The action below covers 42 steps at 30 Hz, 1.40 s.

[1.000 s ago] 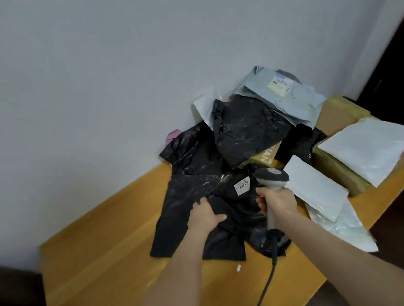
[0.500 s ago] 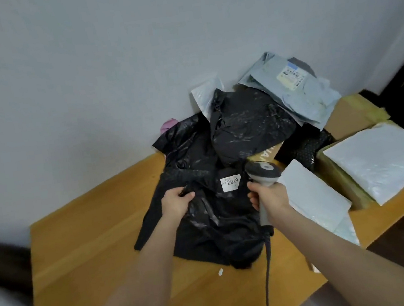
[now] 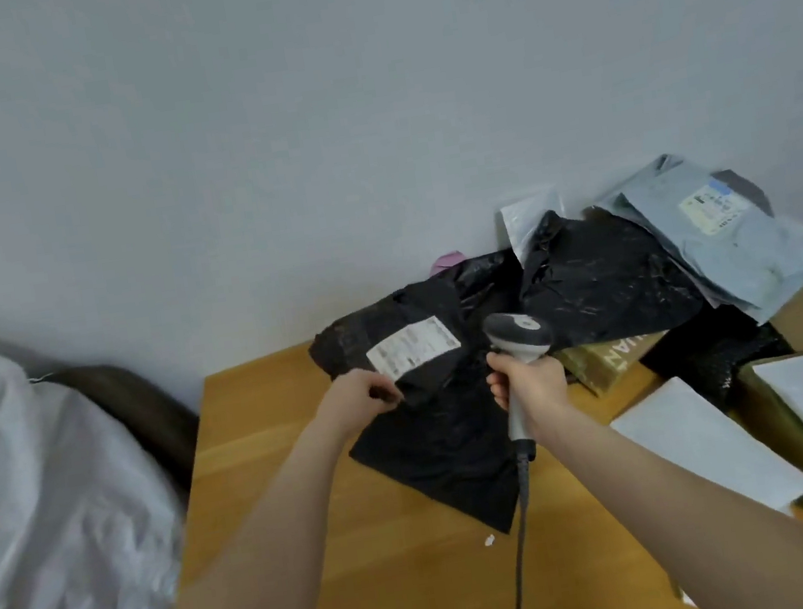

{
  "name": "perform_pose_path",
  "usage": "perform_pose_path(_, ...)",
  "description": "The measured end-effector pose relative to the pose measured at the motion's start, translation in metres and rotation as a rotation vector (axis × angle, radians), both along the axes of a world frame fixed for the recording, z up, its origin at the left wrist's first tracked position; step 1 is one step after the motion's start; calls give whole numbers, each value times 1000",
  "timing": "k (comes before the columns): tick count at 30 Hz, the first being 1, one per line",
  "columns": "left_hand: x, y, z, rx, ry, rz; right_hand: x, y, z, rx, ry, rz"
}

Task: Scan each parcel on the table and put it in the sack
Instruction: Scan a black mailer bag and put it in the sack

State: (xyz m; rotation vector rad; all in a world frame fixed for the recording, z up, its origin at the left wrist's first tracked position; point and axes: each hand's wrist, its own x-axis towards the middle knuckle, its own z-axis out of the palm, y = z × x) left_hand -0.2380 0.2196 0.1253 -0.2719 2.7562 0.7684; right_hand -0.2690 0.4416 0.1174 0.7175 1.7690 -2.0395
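The black parcel [image 3: 450, 447] lies in front of both hands, near the middle of the worktop [image 3: 272, 425]. Its upper end is raised, with the white label [image 3: 414, 352] turned up. Its long axis runs from the label down and to the right, to a corner that seems to rest on the wood.

The left hand [image 3: 358, 399] pinches the parcel's edge just below the label. The right hand [image 3: 529, 387] is closed around the handle of the scanner [image 3: 517, 334]. The scanner's head stands just beside the label, on its right, and its cable [image 3: 521, 545] hangs down toward the person.

The scan seems to be the step in hand. The white sack [image 3: 46, 509] is past the left edge of the worktop, so the left hand is nearer to it.

To the right, more parcels are piled: another black one [image 3: 602, 276], a grey one [image 3: 722, 249], white ones [image 3: 702, 442] and a cardboard box [image 3: 613, 357]. Behind is a plain grey wall [image 3: 310, 110].
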Motion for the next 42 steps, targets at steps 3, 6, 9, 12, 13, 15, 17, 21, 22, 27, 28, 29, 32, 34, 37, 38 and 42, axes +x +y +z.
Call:
perform_pose_path(3,25,-2,-48,-81,-238,-26,4,-4,-17,33,-46,16)
perform_pose_path(6,39,-9,-84,-90,-505,-102,8,-11,-39,46,-105,29)
perform_pose_path(9,37,-23,-100,-56,-391,96,10,-25,-57,61,-150,61)
perform_pose_path(12,25,-40,-112,15,-229,361,9,-41,-73,90,-167,78)
perform_pose_path(13,21,-44,-117,38,-219,411,8,-46,-78,111,-169,89)
perform_pose_path(15,13,-50,-127,85,-239,467,3,-54,-89,185,-168,136)
perform_pose_path(17,7,-51,-138,211,-277,539,-2,-60,-96,240,-172,159)
perform_pose_path(21,5,-44,-154,410,-309,645,-6,-74,-106,201,-231,187)
perform_pose_path(22,4,-42,-155,432,-291,667,-6,-77,-106,202,-240,198)
perform_pose_path(27,-4,-52,-140,384,-267,720,-3,-88,-101,179,-243,231)
perform_pose_path(28,-6,-57,-132,299,-243,682,-3,-89,-98,193,-229,233)
perform_pose_path(29,-9,-62,-122,204,-205,634,-3,-88,-94,210,-207,233)
perform_pose_path(32,-16,-77,-88,12,-44,534,-5,-84,-76,228,-123,211)
perform_pose_path(34,-22,-86,-63,-16,63,512,-7,-81,-59,216,-67,186)
perform_pose_path(37,-29,-93,-26,-41,95,350,-10,-80,-28,176,18,167)
perform_pose_path(38,-31,-94,-13,-43,77,270,-12,-80,-18,167,53,167)
perform_pose_path(42,-38,-82,42,-58,22,-13,-14,-78,22,141,199,159)
